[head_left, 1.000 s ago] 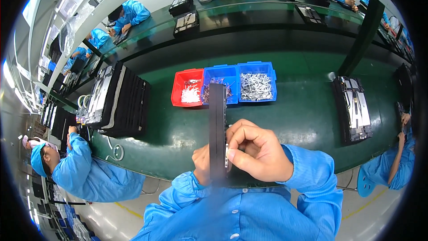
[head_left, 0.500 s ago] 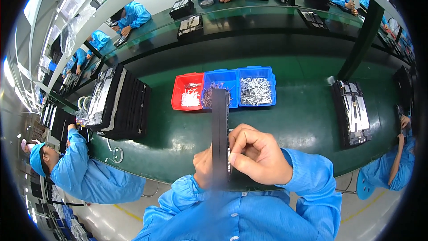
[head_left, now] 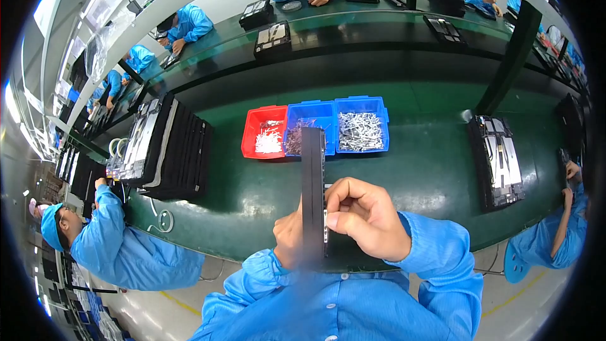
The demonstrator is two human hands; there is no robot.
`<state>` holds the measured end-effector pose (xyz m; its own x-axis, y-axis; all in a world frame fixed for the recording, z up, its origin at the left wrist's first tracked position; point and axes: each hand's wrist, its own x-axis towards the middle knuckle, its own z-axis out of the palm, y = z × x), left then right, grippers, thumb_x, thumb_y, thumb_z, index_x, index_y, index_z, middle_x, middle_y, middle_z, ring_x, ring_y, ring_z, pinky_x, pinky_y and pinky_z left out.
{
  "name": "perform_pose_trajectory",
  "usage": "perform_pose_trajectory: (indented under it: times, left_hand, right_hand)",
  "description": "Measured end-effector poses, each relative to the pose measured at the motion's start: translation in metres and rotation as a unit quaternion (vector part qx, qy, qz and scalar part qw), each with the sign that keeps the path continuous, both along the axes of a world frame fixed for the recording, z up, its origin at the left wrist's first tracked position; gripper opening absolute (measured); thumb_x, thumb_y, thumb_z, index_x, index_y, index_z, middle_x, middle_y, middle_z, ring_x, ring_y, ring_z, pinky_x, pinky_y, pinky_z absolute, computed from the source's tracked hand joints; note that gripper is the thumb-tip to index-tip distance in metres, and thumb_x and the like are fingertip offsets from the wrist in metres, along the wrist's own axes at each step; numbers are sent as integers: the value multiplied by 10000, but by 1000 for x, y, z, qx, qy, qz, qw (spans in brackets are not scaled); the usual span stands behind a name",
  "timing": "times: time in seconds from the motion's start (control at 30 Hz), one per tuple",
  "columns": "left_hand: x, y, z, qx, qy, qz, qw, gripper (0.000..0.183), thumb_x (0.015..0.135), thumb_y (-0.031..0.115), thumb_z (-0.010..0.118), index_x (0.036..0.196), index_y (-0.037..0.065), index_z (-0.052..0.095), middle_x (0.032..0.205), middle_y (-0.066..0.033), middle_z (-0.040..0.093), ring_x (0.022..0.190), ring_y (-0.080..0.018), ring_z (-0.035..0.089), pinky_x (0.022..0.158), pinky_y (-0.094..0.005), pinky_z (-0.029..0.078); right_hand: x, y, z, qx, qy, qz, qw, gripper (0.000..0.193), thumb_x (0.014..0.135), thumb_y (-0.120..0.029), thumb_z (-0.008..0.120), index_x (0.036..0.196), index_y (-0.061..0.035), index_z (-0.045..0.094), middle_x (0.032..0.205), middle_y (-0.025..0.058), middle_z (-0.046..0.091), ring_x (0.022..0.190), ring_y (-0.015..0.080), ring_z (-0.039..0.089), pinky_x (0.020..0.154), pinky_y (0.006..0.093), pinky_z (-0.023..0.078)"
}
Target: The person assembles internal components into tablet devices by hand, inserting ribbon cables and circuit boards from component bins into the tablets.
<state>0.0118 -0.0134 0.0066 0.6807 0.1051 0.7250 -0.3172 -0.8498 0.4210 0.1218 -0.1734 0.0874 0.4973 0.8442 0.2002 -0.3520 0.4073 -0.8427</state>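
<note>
A flat black device housing stands on its narrow edge in front of me, seen nearly edge-on. My left hand grips it from the left, its fingertips hidden behind the housing. At the right side, my right hand pinches with thumb and forefinger against the inner face. Just below the thumb shows a small silvery strip on that face; what lies between the fingertips is too small to make out. Beyond the housing are a red bin of white pieces, a blue bin of thin reddish parts, and another blue bin of silvery parts.
A tall stack of black housings stands at left, with a coiled white cable nearby. Another stack sits at right. Shelf posts rise from the green bench. Co-workers in blue sit to both sides and across.
My right hand has shifted very slightly at the housing's face, its pinch kept. The view has moved a little. Across the bench, a co-worker's hands have shifted left.
</note>
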Motion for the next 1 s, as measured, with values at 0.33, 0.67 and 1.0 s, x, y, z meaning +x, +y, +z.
perform_pose_trajectory:
  times: [0.33,0.67,1.0]
  left_hand:
    - [8,-3,-3,44,-37,-1,998,668,814,19,735,1391,-210,489,676,-103,675,486,-146,625,465,-288,489]
    - [7,2,-7,59,-40,14,997,734,768,39,756,1406,-200,482,631,-80,614,484,-147,602,457,-291,472]
    - [8,-1,-11,57,-32,21,998,692,736,-6,749,1368,-190,535,623,-68,594,486,-145,599,467,-291,478]
  right_hand:
    - [1,0,-2,-5,25,-21,999,158,922,53,592,1056,1,526,1038,68,607,940,94,606,806,283,532]
    - [-20,5,-15,79,4,-51,996,385,810,23,619,1143,-40,436,1066,70,486,991,146,485,905,320,411]
    - [-2,-1,-8,5,52,-34,998,355,883,46,636,1207,14,494,1042,64,565,944,102,546,850,275,479]
